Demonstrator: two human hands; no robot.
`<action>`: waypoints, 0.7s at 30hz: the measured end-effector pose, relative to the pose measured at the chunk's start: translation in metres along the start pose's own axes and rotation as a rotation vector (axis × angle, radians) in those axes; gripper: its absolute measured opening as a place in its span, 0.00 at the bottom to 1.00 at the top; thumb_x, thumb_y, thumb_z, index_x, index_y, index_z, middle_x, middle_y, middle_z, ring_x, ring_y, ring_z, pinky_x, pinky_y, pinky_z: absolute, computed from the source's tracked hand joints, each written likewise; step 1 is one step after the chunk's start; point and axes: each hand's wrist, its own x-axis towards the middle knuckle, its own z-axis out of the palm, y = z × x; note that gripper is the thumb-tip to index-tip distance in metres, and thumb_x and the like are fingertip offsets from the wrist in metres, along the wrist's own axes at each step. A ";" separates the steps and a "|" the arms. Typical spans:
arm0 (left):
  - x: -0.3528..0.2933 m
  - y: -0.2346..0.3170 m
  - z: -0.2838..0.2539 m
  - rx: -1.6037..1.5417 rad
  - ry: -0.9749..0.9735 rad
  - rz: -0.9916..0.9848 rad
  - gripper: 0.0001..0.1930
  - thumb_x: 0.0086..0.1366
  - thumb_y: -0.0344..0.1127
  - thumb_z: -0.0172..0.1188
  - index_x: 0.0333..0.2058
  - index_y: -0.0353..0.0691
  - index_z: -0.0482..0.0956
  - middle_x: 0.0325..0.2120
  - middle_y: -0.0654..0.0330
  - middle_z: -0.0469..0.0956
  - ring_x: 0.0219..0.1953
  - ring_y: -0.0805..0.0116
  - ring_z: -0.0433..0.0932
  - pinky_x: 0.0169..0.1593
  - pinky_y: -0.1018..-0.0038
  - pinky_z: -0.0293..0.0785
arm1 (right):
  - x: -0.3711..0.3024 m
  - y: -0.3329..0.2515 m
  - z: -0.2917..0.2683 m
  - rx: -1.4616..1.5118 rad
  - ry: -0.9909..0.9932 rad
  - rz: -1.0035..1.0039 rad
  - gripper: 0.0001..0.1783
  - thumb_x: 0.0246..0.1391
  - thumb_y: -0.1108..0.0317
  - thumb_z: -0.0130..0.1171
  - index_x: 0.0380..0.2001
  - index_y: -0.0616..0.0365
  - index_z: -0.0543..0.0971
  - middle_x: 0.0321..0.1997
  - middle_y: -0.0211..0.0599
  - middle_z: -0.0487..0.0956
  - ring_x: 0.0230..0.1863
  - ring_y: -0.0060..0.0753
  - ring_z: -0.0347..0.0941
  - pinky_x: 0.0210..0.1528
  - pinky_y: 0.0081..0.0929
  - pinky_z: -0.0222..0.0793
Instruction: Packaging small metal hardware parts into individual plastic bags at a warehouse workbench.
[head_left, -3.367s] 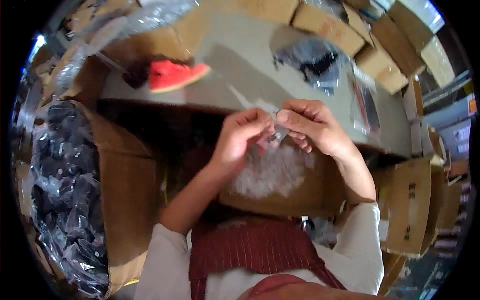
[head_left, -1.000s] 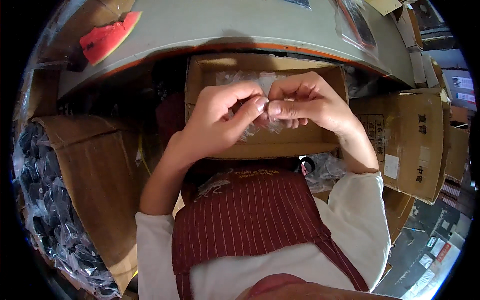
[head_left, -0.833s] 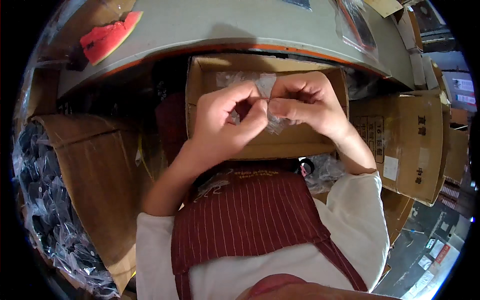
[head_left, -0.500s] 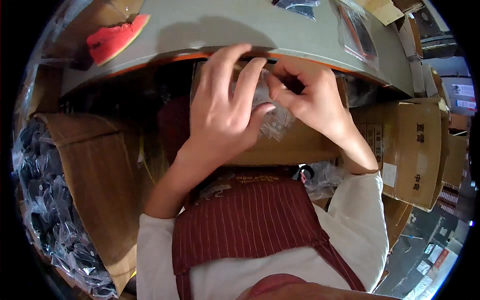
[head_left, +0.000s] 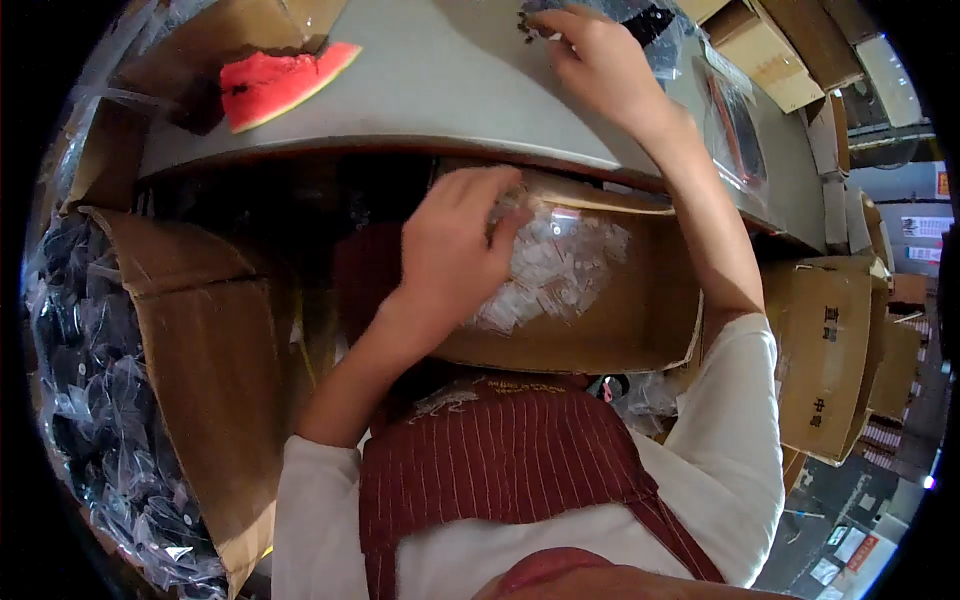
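One fisheye view only, worn on the person's head, looking steeply down and close over the striped red apron [head_left: 500, 460] toward the grey table edge [head_left: 420, 110], rims bending.

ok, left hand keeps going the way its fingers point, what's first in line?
Probably the heap of small clear plastic bags in the cardboard box. The left hand points right and down into it, fingertips already at the heap's edge. Depth is unclear, so contact can't be confirmed.
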 end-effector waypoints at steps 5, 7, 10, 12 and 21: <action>-0.006 -0.005 0.004 -0.056 -0.085 -0.113 0.16 0.57 0.32 0.69 0.44 0.37 0.80 0.40 0.51 0.81 0.44 0.48 0.80 0.47 0.62 0.76 | 0.022 0.009 0.027 -0.169 0.085 -0.186 0.23 0.42 0.83 0.50 0.43 0.59 0.82 0.41 0.47 0.80 0.45 0.56 0.76 0.48 0.43 0.72; -0.008 -0.009 0.004 -0.066 -0.094 -0.140 0.16 0.57 0.31 0.69 0.44 0.37 0.80 0.40 0.50 0.81 0.44 0.48 0.79 0.47 0.62 0.76 | 0.015 0.002 0.021 -0.136 0.046 -0.144 0.23 0.42 0.83 0.50 0.44 0.58 0.82 0.40 0.47 0.80 0.45 0.55 0.76 0.48 0.43 0.72; -0.009 -0.012 0.004 -0.097 -0.105 -0.155 0.15 0.57 0.32 0.69 0.43 0.37 0.80 0.39 0.50 0.81 0.43 0.48 0.80 0.46 0.61 0.76 | 0.007 -0.001 0.011 -0.065 -0.016 -0.077 0.25 0.43 0.83 0.50 0.45 0.56 0.83 0.40 0.46 0.79 0.45 0.53 0.76 0.47 0.42 0.72; -0.008 -0.013 0.006 -0.102 -0.116 -0.172 0.15 0.57 0.32 0.69 0.43 0.37 0.80 0.39 0.50 0.81 0.43 0.48 0.80 0.46 0.61 0.76 | 0.004 -0.001 0.009 -0.040 0.037 -0.001 0.26 0.42 0.83 0.50 0.47 0.55 0.83 0.38 0.48 0.78 0.43 0.55 0.75 0.47 0.42 0.72; -0.007 -0.015 0.009 -0.141 -0.109 -0.152 0.16 0.57 0.33 0.70 0.43 0.37 0.80 0.39 0.51 0.82 0.43 0.50 0.80 0.45 0.62 0.76 | 0.013 0.013 0.015 -0.208 0.053 -0.085 0.31 0.40 0.84 0.50 0.49 0.53 0.83 0.42 0.47 0.76 0.48 0.53 0.71 0.51 0.42 0.69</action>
